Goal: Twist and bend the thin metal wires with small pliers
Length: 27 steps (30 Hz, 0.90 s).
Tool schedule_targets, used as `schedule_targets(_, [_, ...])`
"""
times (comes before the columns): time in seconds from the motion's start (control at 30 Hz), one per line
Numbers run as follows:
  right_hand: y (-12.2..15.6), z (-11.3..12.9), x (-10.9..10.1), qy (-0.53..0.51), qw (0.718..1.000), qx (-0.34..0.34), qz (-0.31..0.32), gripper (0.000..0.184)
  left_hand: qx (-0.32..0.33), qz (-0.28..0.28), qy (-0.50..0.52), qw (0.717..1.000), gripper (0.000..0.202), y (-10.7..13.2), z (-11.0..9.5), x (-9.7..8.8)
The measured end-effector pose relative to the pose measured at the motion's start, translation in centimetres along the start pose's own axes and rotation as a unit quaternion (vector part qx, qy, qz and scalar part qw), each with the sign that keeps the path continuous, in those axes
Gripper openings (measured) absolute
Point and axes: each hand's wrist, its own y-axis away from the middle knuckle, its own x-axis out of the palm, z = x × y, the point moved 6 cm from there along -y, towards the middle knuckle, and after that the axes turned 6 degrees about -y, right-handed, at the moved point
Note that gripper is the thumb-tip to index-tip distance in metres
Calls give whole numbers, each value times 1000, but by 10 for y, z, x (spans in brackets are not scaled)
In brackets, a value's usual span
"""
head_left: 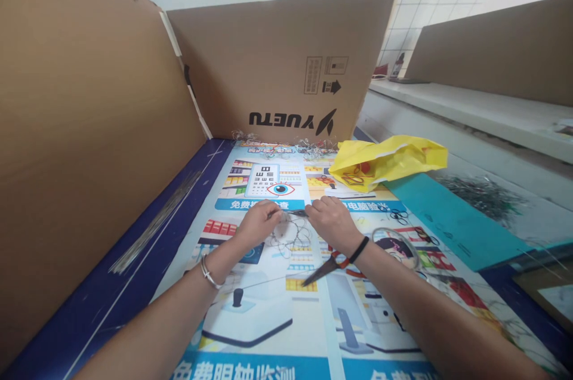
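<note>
My left hand (257,222) and my right hand (331,219) meet over a printed poster (268,320) spread on the table. Both hands have their fingers pinched together on a thin piece of wire (293,212) stretched between them. A loose tangle of thin wire (290,237) lies on the poster just below the hands. A pair of scissors with orange handles (326,266) rests under my right wrist, blades pointing toward me. A bangle sits on my left wrist and a black band on my right.
Cardboard walls stand at the left (80,129) and at the back (277,64). A yellow plastic bag (385,160) lies at back right beside a teal sheet (452,219). A bundle of straight wires (152,225) lies along the left. Wire scraps (483,195) lie at right.
</note>
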Motion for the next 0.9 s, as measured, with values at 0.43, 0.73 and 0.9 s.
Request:
schedule_targets(0.43, [-2, -1, 3, -18, 999, 25, 14, 12, 50, -52, 43, 996, 5, -1, -8, -2])
schedule_targets(0.73, [-2, -1, 3, -26, 999, 33, 26, 12, 53, -61, 37, 996, 3, -4, -9, -1])
schedule_targets(0.9, [-3, -1, 4, -37, 998, 42, 32, 10, 39, -54, 45, 997, 4, -4, -6, 1])
